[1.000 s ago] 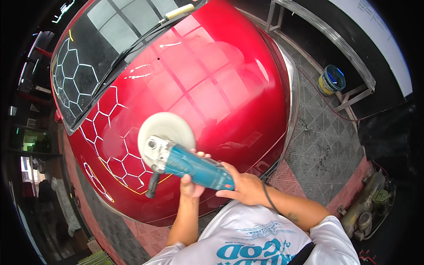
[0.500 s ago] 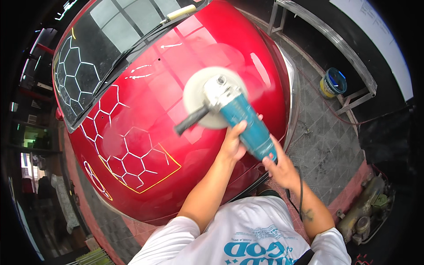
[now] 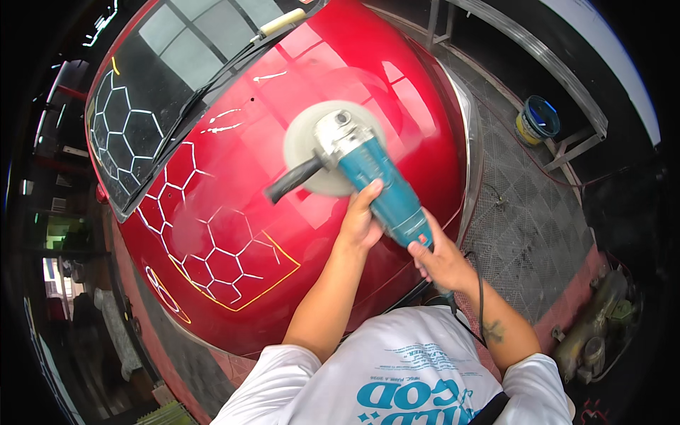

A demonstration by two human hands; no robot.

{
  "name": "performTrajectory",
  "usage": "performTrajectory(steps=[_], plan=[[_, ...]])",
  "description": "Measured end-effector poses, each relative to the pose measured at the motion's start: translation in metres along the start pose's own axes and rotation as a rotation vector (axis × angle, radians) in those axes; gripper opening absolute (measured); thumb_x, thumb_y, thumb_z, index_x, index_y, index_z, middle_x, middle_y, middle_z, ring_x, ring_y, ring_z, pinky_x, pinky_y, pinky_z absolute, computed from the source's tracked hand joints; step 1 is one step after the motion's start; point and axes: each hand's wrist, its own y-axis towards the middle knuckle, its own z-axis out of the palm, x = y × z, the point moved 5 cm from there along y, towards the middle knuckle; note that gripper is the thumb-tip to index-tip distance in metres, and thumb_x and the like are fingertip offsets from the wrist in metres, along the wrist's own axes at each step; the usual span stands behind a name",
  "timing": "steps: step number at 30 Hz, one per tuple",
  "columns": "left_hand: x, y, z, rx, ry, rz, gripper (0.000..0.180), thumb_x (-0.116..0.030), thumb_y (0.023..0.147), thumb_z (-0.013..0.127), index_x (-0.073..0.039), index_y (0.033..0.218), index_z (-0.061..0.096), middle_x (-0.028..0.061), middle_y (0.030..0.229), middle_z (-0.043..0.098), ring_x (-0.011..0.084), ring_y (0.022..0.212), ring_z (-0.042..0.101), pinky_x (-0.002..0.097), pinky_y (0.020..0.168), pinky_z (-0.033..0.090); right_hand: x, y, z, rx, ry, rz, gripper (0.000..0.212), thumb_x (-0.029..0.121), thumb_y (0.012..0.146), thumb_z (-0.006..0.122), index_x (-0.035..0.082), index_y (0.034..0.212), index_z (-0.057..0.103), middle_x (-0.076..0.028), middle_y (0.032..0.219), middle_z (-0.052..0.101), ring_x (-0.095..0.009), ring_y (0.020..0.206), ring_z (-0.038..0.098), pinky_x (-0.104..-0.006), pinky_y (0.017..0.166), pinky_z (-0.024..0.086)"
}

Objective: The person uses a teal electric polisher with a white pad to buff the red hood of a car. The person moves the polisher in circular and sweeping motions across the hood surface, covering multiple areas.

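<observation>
A teal and silver electric polisher (image 3: pixel 379 177) with a round white pad (image 3: pixel 299 138) rests over the red car hood (image 3: pixel 262 170). My left hand (image 3: pixel 363 218) wraps around the polisher's teal body just behind its metal head. Farther back, my right hand (image 3: pixel 440 256) grips the rear end, where a dark cord (image 3: pixel 481 290) hangs down. The black side handle (image 3: pixel 294 180) sticks out to the left, with no hand on it. The pad looks blurred, and its underside is hidden from me.
White honeycomb lines with a yellow border (image 3: pixel 265 290) mark the hood's left part. White smears (image 3: pixel 225 120) lie near the wiper (image 3: pixel 205 88). To the right stand a bucket (image 3: pixel 538 120) and a metal frame (image 3: pixel 545 57); a compressor-like machine (image 3: pixel 595 326) sits lower right.
The polisher has moved left across the hood, with both my hands still holding it. My view has shifted slightly.
</observation>
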Motion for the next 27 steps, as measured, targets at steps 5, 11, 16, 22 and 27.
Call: performTrajectory(steps=[5, 11, 16, 22, 27], plan=[[-0.019, -0.070, -0.023, -0.073, 0.008, 0.112, 0.080, -0.045, 0.099, 0.088, -0.003, 0.159, 0.056, 0.0167, 0.151, 0.069, 0.0352, 0.145, 0.065, 0.0585, 0.125, 0.055, -0.003, -0.008, 0.037, 0.135, -0.181, -0.026, 0.107, 0.053, 0.111, 0.075, 0.008, 0.186, 0.012, -0.027, 0.143, 0.066, -0.036, 0.124, 0.070, -0.0447, 0.106, 0.056], [-0.051, -0.145, -0.064, -0.109, -0.040, 0.282, 0.090, -0.050, 0.097, 0.090, -0.009, 0.167, 0.050, 0.0138, 0.158, 0.065, 0.0350, 0.150, 0.062, 0.0636, 0.128, 0.051, 0.000, 0.006, 0.096, 0.327, -0.332, -0.153, 0.110, 0.056, 0.110, 0.075, 0.005, 0.184, 0.012, -0.042, 0.158, 0.060, -0.054, 0.137, 0.070, -0.0561, 0.117, 0.055], [-0.053, -0.174, -0.087, -0.052, -0.125, 0.316, 0.103, -0.051, 0.091, 0.096, -0.013, 0.172, 0.044, 0.0111, 0.161, 0.064, 0.0330, 0.152, 0.060, 0.0639, 0.130, 0.049, -0.001, 0.002, 0.119, 0.413, -0.492, -0.142, 0.111, 0.058, 0.110, 0.071, 0.004, 0.184, 0.009, -0.040, 0.129, 0.076, -0.059, 0.120, 0.075, -0.0594, 0.107, 0.058], [0.041, -0.099, -0.013, 0.012, -0.097, -0.003, 0.099, -0.033, 0.091, 0.097, -0.009, 0.170, 0.043, 0.0158, 0.159, 0.063, 0.0370, 0.154, 0.059, 0.0583, 0.130, 0.051, -0.065, -0.051, 0.010, -0.028, -0.443, -0.278, 0.103, 0.043, 0.109, 0.075, 0.003, 0.184, 0.017, -0.030, 0.141, 0.077, -0.048, 0.123, 0.080, -0.0522, 0.113, 0.057], [0.084, -0.006, 0.045, 0.129, -0.015, -0.128, 0.061, -0.034, 0.099, 0.091, -0.003, 0.143, 0.063, 0.0124, 0.130, 0.074, 0.0256, 0.119, 0.075, 0.0470, 0.106, 0.065, -0.059, -0.061, -0.052, -0.209, 0.023, 0.011, 0.086, 0.033, 0.116, 0.069, 0.009, 0.184, 0.023, -0.005, 0.090, 0.065, -0.010, 0.070, 0.062, -0.0271, 0.063, 0.055]])
